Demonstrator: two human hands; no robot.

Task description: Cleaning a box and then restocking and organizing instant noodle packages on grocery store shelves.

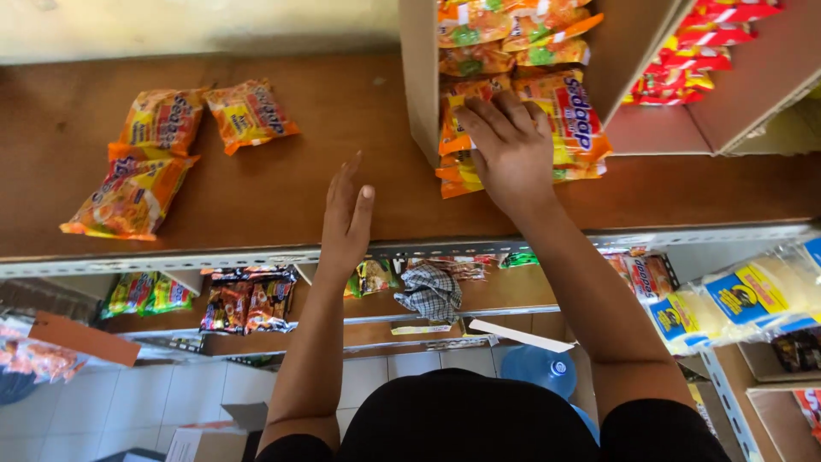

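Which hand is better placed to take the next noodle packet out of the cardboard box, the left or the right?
The right hand, probably. It already lies on the orange noodle packets at the mouth of the cardboard box. The left hand is open and empty over the wooden shelf, apart from the box.

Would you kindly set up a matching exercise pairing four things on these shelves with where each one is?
Things:
1. right hand
2. left hand
3. three orange packets
4. checked cloth

Places:
A. on the lower shelf
B. lying loose on the left of the wooden shelf
C. on the packets in the cardboard box
D. open, edge-down at the shelf's front

Pairs: 1-C, 2-D, 3-B, 4-A
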